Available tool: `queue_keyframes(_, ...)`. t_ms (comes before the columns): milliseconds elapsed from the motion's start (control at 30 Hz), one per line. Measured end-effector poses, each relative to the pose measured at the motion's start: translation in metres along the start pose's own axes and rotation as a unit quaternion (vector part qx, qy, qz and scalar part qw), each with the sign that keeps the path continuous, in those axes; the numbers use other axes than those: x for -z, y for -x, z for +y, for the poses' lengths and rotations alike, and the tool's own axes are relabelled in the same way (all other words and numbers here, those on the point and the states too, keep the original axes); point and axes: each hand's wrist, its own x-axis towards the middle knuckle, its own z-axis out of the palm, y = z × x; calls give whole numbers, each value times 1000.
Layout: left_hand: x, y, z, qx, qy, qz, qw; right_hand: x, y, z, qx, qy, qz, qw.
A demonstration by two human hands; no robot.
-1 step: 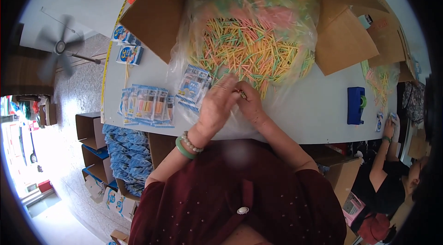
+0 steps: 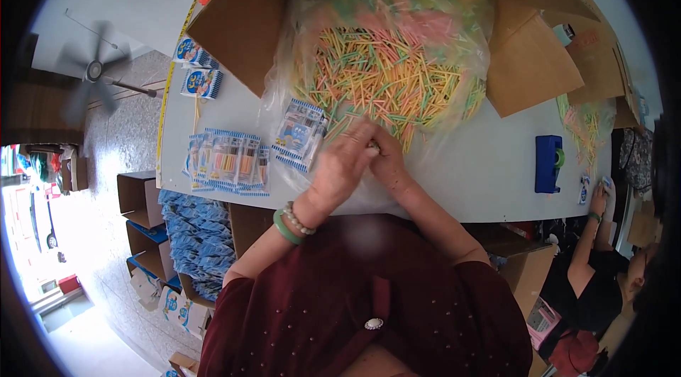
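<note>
Both hands (image 2: 365,157) at coloured sticks (image 2: 383,79)

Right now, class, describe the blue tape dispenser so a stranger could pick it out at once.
Start at the white table. Go right of the big cardboard box of coloured sticks. The tape dispenser stands alone there, the only solid dark-blue block.

The person wears a dark maroon top dotted with small pale beads, short-sleeved, with a round sparkling brooch (image 2: 374,323) at the chest. On the left wrist sit a green bangle (image 2: 285,229) and a pale beaded bracelet (image 2: 299,219). The forearms are bare.
</note>
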Motion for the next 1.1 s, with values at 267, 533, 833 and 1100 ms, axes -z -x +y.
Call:
queue_keyframes(267,23,-3,1,-52,-80,-18,995,3,0,2,78,58,47,994)
queue_keyframes(533,45,-10,-53,194,-327,43,924,2,4,2,93,9,33,995)
queue_keyframes(833,58,-12,-71,239,-160,94,953,4,0,-1,124,65,28,990)
queue_keyframes(1100,78,-12,-52,108,-217,4,970,3,-7,-4,161,112,52,979)
